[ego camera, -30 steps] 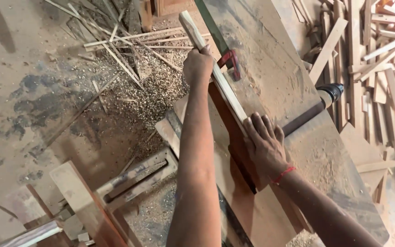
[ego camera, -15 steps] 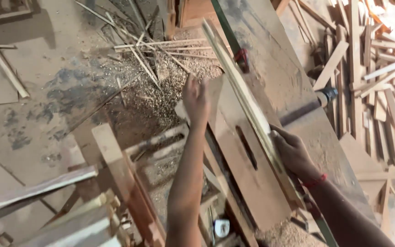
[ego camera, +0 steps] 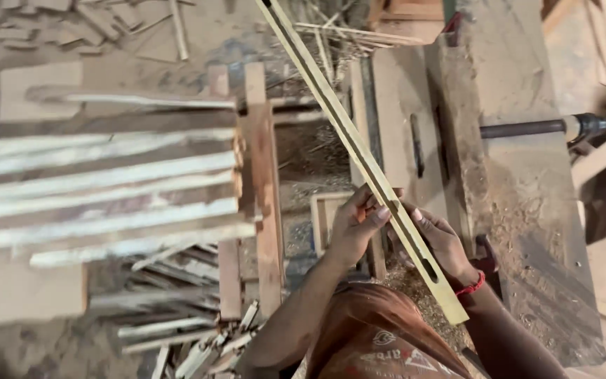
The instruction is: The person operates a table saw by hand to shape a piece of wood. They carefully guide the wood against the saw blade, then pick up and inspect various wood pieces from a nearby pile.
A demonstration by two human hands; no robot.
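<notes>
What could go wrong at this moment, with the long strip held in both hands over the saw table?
1. The long wooden strip is gripped only near its lower end by the left hand and right hand; its far end reaches out of frame and might swing into something.
2. Both hands hover close to the blade slot in the saw table, so a slip could bring fingers near it.
3. The stacked slats beside the left arm look loosely piled and could be knocked.

A: Counts for this one?
B: Two hands, left hand (ego camera: pixel 354 226) and right hand (ego camera: pixel 440 238), both gripped one long slotted wooden strip (ego camera: pixel 359 151).
A: Stacked slats?
B: Roughly seven pale slats (ego camera: pixel 106 196) were on the rack, edges blurred. One saw table (ego camera: pixel 527 210), one red wristband (ego camera: pixel 473 285). Floor scraps too many to count.
</notes>
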